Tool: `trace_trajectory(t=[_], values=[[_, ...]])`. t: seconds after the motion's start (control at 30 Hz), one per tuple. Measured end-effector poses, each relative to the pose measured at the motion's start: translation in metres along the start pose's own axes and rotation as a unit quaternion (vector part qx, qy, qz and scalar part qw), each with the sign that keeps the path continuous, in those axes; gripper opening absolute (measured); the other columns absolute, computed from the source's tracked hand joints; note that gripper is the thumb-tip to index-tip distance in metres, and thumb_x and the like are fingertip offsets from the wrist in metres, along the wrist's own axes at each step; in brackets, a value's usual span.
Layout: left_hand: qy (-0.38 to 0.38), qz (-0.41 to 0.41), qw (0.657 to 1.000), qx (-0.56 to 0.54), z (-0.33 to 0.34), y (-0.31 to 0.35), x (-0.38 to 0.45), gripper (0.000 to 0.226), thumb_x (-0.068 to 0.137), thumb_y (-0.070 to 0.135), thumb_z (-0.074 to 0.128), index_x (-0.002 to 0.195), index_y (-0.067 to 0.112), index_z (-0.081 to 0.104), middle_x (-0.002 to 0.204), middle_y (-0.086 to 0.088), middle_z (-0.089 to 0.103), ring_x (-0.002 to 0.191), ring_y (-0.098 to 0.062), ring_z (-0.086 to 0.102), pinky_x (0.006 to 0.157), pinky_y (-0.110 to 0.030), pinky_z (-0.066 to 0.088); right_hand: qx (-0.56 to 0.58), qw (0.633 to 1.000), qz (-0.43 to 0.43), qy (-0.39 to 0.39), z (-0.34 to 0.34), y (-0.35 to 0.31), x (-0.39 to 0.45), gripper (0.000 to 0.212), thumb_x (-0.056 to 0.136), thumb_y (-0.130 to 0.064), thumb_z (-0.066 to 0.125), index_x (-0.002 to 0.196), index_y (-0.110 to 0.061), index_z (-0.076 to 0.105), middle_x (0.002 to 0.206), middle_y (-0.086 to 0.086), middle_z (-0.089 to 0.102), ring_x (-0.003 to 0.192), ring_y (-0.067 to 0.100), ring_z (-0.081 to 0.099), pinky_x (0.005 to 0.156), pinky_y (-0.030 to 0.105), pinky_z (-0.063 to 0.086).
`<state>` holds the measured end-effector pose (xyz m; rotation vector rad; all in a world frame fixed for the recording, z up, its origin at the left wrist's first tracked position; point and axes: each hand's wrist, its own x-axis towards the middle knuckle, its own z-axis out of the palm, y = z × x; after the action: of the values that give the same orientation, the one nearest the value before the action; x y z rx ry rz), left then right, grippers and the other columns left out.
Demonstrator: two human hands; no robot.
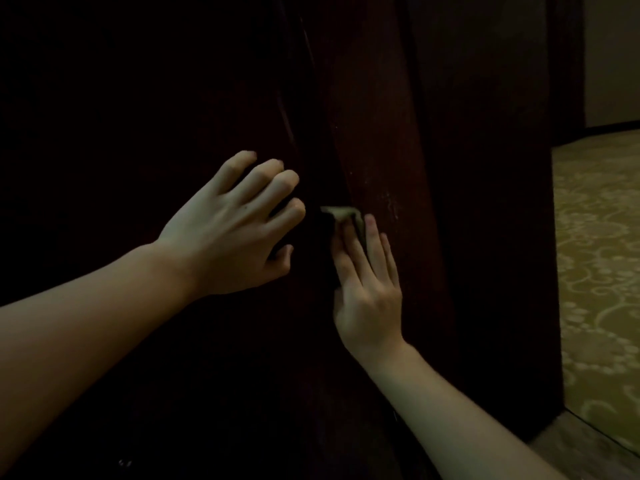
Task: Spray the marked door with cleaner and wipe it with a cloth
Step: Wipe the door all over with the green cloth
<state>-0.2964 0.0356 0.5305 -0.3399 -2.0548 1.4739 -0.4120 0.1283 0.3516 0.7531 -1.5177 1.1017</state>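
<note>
Pressing cloth flat against door with right hand, fingers straight and side by side, not curling round it. Cloth peeking out above the fingertips, on the reddish door face. Resting left hand on the dark panel just left of cloth, fingers bent; too dark for telling whether gripping anything. Carpet showing at right.

Dark door blocks ahead; open passage lies right, over patterned carpet.
</note>
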Motion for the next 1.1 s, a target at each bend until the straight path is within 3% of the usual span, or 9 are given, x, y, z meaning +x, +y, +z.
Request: trace_trajectory(t=[0.1,0.23,0.4,0.53,0.63,0.73,0.87,1.1], values=[[-0.013,-0.002,1.0,0.001,0.001,0.0,0.002,0.073,0.087,0.055,0.032,0.138,0.005,0.044,0.146,-0.026,0.035,0.139,-0.041,0.029,0.115,-0.056,0.017,-0.021,1.0,0.006,-0.013,0.0,0.017,-0.056,0.04,0.106,-0.009,0.025,0.138,-0.007,0.048,0.146,0.011,0.047,0.146,0.035,0.03,0.115,0.051,0.034],[-0.031,-0.004,1.0,-0.001,-0.003,0.001,0.004,0.077,0.087,0.057,0.028,0.144,0.007,0.04,0.152,-0.025,0.028,0.142,-0.041,0.024,0.116,-0.057,0.014,-0.024,0.999,0.03,-0.039,-0.002,0.014,-0.072,0.042,0.102,-0.004,0.028,0.14,-0.006,0.046,0.148,0.01,0.043,0.147,0.034,0.026,0.117,0.05,0.032],[-0.036,-0.003,0.999,-0.004,-0.004,0.001,0.005,0.079,0.086,0.059,0.027,0.143,0.006,0.041,0.151,-0.024,0.03,0.141,-0.041,0.024,0.116,-0.057,0.015,0.021,0.999,0.034,-0.012,-0.004,-0.014,0.028,0.043,0.097,-0.006,0.04,0.138,-0.005,0.053,0.151,0.01,0.041,0.147,0.034,0.025,0.12,0.048,0.026],[-0.019,-0.009,1.0,0.006,-0.003,0.001,0.011,0.076,0.085,0.06,0.032,0.128,0.0,0.049,0.141,-0.025,0.041,0.133,-0.042,0.033,0.111,-0.055,0.022,0.048,0.998,0.029,0.017,0.005,-0.024,0.097,0.044,0.098,-0.009,0.046,0.142,-0.006,0.049,0.153,0.011,0.04,0.148,0.034,0.025,0.121,0.048,0.021],[-0.001,-0.015,1.0,0.002,-0.001,0.004,0.016,0.07,0.086,0.058,0.033,0.125,0.003,0.049,0.135,-0.024,0.044,0.129,-0.042,0.036,0.109,-0.055,0.024,0.043,0.997,0.046,0.04,0.007,-0.019,0.067,0.041,0.1,-0.013,0.044,0.139,-0.006,0.052,0.152,0.009,0.041,0.147,0.032,0.028,0.121,0.047,0.023],[-0.004,-0.018,1.0,0.008,0.002,0.004,0.017,0.074,0.087,0.058,0.035,0.136,0.004,0.042,0.141,-0.023,0.039,0.135,-0.04,0.032,0.114,-0.055,0.022,0.037,0.995,0.088,0.041,0.006,-0.012,0.0,0.043,0.096,-0.008,0.042,0.137,-0.007,0.053,0.149,0.009,0.042,0.146,0.03,0.03,0.118,0.05,0.029],[-0.015,-0.021,1.0,0.013,0.001,0.005,0.018,0.081,0.088,0.059,0.03,0.15,0.006,0.027,0.155,-0.022,0.023,0.145,-0.036,0.02,0.117,-0.055,0.015,0.027,0.995,0.093,-0.01,0.0,-0.003,-0.056,0.058,0.089,-0.001,0.04,0.146,-0.008,0.036,0.153,0.012,0.037,0.147,0.032,0.027,0.115,0.055,0.032],[0.024,-0.052,0.998,-0.017,-0.001,0.005,0.018,0.09,0.086,0.064,0.033,0.139,-0.009,0.037,0.152,-0.028,0.026,0.141,-0.041,0.024,0.117,-0.053,0.018,0.094,0.992,0.077,0.026,0.0,-0.034,0.097,0.047,0.097,-0.015,0.04,0.143,-0.004,0.047,0.153,0.014,0.04,0.147,0.035,0.026,0.12,0.049,0.023]])
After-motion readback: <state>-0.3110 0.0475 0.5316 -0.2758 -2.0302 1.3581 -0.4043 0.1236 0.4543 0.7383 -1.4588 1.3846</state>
